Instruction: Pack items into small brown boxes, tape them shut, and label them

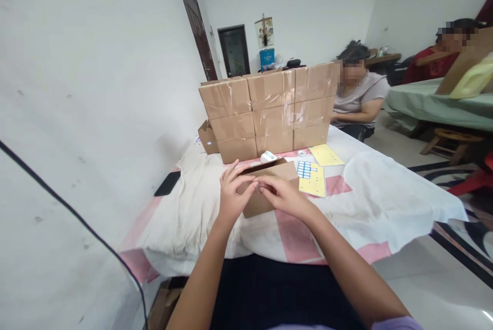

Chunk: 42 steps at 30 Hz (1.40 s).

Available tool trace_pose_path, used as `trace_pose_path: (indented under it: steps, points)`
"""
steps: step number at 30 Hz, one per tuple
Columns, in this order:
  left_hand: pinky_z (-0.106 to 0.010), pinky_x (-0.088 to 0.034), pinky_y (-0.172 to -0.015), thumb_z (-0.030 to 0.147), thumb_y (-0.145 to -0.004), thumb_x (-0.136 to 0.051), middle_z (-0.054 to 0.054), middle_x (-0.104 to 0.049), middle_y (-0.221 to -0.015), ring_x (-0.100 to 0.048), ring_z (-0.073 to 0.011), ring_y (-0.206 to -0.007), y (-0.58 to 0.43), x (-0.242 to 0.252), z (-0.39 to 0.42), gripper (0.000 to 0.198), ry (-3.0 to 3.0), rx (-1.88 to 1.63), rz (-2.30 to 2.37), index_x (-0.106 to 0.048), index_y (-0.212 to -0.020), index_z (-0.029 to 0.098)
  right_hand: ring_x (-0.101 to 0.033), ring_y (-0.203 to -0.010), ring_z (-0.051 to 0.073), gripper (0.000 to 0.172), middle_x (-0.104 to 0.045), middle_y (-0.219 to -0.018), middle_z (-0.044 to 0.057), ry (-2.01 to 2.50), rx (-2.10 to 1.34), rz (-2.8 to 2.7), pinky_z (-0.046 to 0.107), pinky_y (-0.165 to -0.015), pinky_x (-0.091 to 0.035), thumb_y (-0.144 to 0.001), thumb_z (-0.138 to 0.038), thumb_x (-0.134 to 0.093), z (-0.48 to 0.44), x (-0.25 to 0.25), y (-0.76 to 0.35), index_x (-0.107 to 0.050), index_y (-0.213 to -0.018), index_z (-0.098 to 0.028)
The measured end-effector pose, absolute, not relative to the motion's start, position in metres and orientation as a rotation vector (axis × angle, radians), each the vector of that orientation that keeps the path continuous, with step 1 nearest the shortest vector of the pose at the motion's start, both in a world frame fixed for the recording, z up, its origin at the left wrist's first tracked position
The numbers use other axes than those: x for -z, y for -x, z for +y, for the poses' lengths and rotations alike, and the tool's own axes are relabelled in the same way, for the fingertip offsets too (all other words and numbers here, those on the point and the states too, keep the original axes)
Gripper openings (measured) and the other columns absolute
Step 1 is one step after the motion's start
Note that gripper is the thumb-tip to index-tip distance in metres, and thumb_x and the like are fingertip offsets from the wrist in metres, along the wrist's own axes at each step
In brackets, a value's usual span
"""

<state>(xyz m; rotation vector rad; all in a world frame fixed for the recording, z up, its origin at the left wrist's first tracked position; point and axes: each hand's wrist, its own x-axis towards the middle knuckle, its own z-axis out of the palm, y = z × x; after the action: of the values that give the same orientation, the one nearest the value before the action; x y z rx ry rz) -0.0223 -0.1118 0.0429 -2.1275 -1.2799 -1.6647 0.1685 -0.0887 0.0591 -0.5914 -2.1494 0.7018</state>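
Note:
My left hand (234, 192) and my right hand (285, 197) meet fingertip to fingertip in front of a brown cardboard box (254, 208). Both pinch at the same spot, and whatever is between the fingertips is too small to make out. The left hand's outer fingers are raised and a little apart. The box stands on the cloth-covered table, its top edge dark as if open, with my hands hiding part of its front. Just behind it lies a small white item (268, 156). Yellow sheets of stickers (313, 186) lie to the right of the box.
A wall of stacked, taped cardboard boxes (274, 114) rises behind. A black phone (167, 183) lies at the table's left edge, and a tape roll (301, 153) sits near the stack. One person (362, 94) sits behind at right; another (431, 65) is farther right.

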Motion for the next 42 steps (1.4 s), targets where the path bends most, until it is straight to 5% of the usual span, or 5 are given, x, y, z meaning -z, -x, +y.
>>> trace_pose_path:
  steps: [14,18,22,37,42]
  points:
    - [-0.05,-0.046,-0.111,0.022,-0.095,-0.063,-0.007,-0.071,-0.122,-0.062,-0.024,-0.126,0.002,-0.039,-0.116,0.006,1.832,2.163,-1.167,-0.067,-0.091,0.023,-0.071,-0.089,0.025,0.04,-0.078,-0.101,0.008,0.937,-0.506,-2.026,0.037,-0.08,-0.055,-0.097,-0.029,-0.054,-0.066,-0.09,-0.173,-0.068,-0.134,-0.021]
    - [-0.05,-0.036,-0.12,0.031,-0.094,-0.062,-0.007,-0.067,-0.133,-0.05,-0.0251,-0.141,0.018,-0.047,-0.109,0.012,1.797,2.213,-1.529,-0.065,-0.086,0.024,-0.052,-0.137,0.032,0.041,-0.062,-0.145,0.01,1.007,0.022,-2.22,0.056,-0.116,-0.032,-0.102,-0.029,-0.046,-0.05,-0.095,-0.166,-0.064,-0.139,-0.024]
    - [-0.053,-0.022,-0.126,0.03,-0.089,-0.061,-0.008,-0.06,-0.142,-0.03,-0.0281,-0.154,0.041,-0.043,-0.092,0.012,1.851,2.129,-1.948,-0.065,-0.079,0.023,-0.04,-0.147,0.033,0.048,-0.053,-0.154,0.01,1.057,-0.01,-2.581,0.059,-0.121,-0.024,-0.106,-0.041,-0.04,-0.047,-0.073,-0.15,-0.057,-0.146,-0.022]
    - [-0.047,-0.043,-0.111,0.038,-0.076,-0.066,-0.008,-0.073,-0.105,-0.059,-0.0318,-0.123,0.066,-0.039,-0.068,0.018,2.265,1.835,-2.186,-0.068,-0.067,0.022,-0.034,-0.151,0.034,0.056,-0.042,-0.162,0.01,1.179,-0.094,-2.573,0.056,-0.12,-0.025,-0.108,-0.045,-0.027,-0.047,-0.05,-0.144,-0.048,-0.153,-0.019]
    - [-0.06,-0.012,-0.125,0.033,-0.075,-0.068,-0.008,-0.072,-0.095,-0.048,-0.0348,-0.137,0.059,-0.028,-0.063,0.018,2.214,1.743,-2.161,-0.063,-0.06,0.023,-0.036,-0.15,0.033,0.055,-0.044,-0.161,0.01,1.172,-0.061,-2.561,0.055,-0.12,-0.025,-0.108,-0.044,-0.029,-0.049,-0.05,-0.145,-0.05,-0.152,-0.019]
